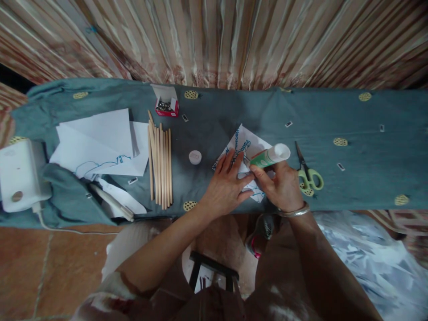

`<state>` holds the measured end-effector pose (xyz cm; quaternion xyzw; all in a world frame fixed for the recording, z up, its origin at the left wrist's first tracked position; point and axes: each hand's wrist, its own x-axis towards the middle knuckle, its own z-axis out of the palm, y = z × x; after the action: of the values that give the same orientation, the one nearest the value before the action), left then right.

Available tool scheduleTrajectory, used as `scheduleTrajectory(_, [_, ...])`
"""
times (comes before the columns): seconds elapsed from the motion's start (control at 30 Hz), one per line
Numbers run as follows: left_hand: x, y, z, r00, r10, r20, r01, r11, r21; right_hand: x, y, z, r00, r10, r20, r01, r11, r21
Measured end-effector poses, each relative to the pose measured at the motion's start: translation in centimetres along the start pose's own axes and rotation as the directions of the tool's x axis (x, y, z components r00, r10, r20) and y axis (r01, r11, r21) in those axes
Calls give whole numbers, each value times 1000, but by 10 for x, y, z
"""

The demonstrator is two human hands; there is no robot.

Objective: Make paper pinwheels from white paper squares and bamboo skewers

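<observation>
The patterned paper (256, 137) is laid on the cloth-covered table (214, 109), in front of the person and between the two hands, with its blue-inked side partly showing and one corner pointing toward the curtain (230, 44). The left hand (222, 185) is laid flat on it, fingers spread, so that the sheet is pinned. The glue stick (264, 158) is gripped in the right hand (282, 185), pinched between thumb and fingers, though the far fingers are mostly hidden; it is held slantwise, with its white end raised toward the right. Whether its lower tip is touching the paper cannot be told. For an even coat, the tip is best kept low and drawn along the edge in light, overlapping strokes, away from the pinning fingers, since a push toward them could buckle or tear the sheet. The spread fingers are best kept just beside the strip being coated, clear of the glue. Too thick a layer could wrinkle the paper. The white cap (195, 157) is left within reach on the left, and the scissors (308, 174) are laid clear on the right.
</observation>
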<state>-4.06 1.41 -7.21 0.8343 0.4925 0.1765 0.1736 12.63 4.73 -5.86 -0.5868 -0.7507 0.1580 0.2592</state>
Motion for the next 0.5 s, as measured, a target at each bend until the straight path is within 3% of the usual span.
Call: scheduleTrajectory(0.5, [0, 2, -4, 1000, 0, 2, 0, 1000, -11, 8, 5, 2, 999, 33, -30, -33, 999, 4])
